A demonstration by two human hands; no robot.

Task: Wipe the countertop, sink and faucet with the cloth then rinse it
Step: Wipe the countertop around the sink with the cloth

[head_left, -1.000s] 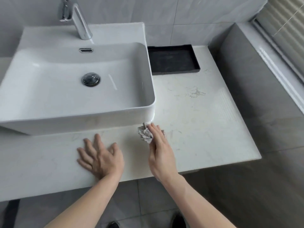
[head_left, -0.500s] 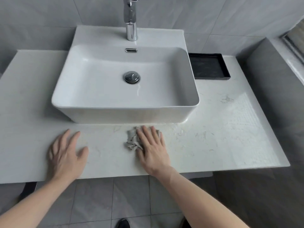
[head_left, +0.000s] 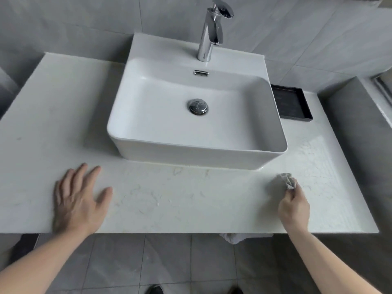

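The crumpled grey cloth sits on the white countertop near its right front, bunched in the curled fingers of the right hand, just in front of the sink's near right corner. The left hand lies flat and open on the counter's near left, fingers spread, holding nothing. Between them the white sink stands on the counter, its basin holding only the metal drain plug. The chrome faucet rises at its far edge. A black tray, seemingly empty, lies right of the sink against the wall.

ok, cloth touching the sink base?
Apart. Head view shows bare countertop between the cloth in the right hand and the sink.
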